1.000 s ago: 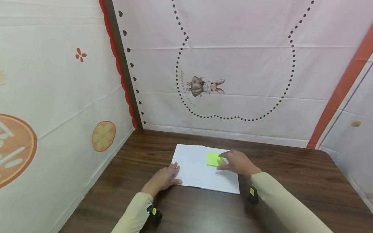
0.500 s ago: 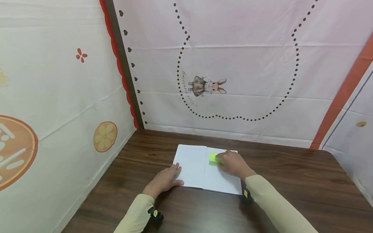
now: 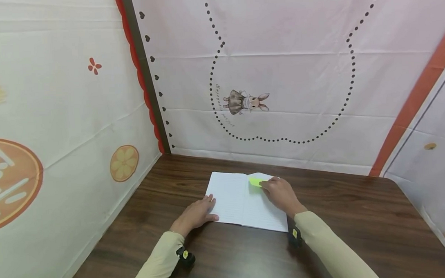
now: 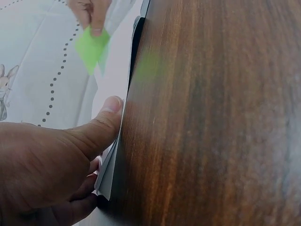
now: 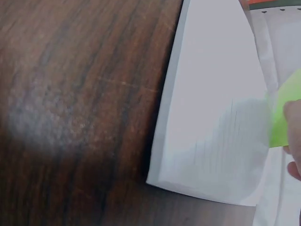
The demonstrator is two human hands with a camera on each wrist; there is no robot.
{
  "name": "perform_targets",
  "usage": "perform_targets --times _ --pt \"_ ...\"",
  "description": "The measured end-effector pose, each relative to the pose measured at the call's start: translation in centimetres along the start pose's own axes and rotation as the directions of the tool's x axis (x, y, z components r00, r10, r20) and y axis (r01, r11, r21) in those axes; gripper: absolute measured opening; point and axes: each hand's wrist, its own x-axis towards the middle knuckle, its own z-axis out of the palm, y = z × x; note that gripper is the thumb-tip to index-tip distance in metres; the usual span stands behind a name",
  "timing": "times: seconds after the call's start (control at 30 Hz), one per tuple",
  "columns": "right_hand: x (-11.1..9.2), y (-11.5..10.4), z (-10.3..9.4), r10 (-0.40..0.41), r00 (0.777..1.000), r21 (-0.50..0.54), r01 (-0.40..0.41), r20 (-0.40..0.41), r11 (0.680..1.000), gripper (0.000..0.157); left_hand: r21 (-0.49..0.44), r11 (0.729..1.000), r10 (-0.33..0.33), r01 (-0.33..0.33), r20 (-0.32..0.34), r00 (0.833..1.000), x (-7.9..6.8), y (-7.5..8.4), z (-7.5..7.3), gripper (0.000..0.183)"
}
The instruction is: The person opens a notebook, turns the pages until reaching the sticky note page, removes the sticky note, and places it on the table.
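Observation:
An open lined notebook (image 3: 228, 200) lies on the dark wooden table (image 3: 245, 257). Over its right page, my right hand (image 3: 282, 196) pinches a bright green sticky note (image 3: 256, 182) between thumb and fingers. The note is tilted up, and the page's far edge bows upward behind it. In the left wrist view the green note (image 4: 91, 49) hangs below the right fingertips. My left hand (image 3: 196, 213) rests on the notebook's left edge, its fingers spread; the left thumb (image 4: 106, 120) presses near the page edge in the left wrist view.
Printed white cloth (image 3: 279, 92) hangs behind the table, with more cloth (image 3: 70, 111) along the left side. Black wrist cameras (image 3: 185, 257) are strapped at both sleeves.
My right hand has closed its fingers on the green sticky note and raised it from flat to tilted. The right page's far edge has lifted. The left hand stays in place.

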Motion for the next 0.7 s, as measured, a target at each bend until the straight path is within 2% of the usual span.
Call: perform_targets --times 0.17,0.27,0.4,0.5,0.7 --pt "-0.7 0.2 -1.7 -0.004 0.995 0.034 0.007 -0.096 0.999 0.03 -0.01 1.0 0.0 0.0 0.001 1.0 0.2 0.2 0.1 0.069" --pt "-1.5 0.6 -3.0 -0.034 0.99 0.047 0.041 -0.14 0.998 0.035 -0.005 1.0 0.0 0.0 -0.002 1.0 0.2 0.3 0.1 0.069" --pt "-3.0 2.1 -5.0 -0.12 0.976 -0.028 0.117 -0.179 0.993 0.035 -0.009 1.0 -0.008 0.008 0.003 1.0 0.2 0.3 0.1 0.069" --pt "-4.6 3.4 -6.4 -0.142 0.978 -0.109 0.126 -0.154 0.986 0.032 -0.013 1.0 -0.009 0.009 0.005 1.0 0.2 0.3 0.0 0.068" --pt "-7.3 5.2 -8.2 -0.091 0.995 -0.193 0.084 -0.03 0.978 0.021 -0.023 0.999 -0.038 0.039 0.01 0.999 0.2 0.1 -0.1 0.069"
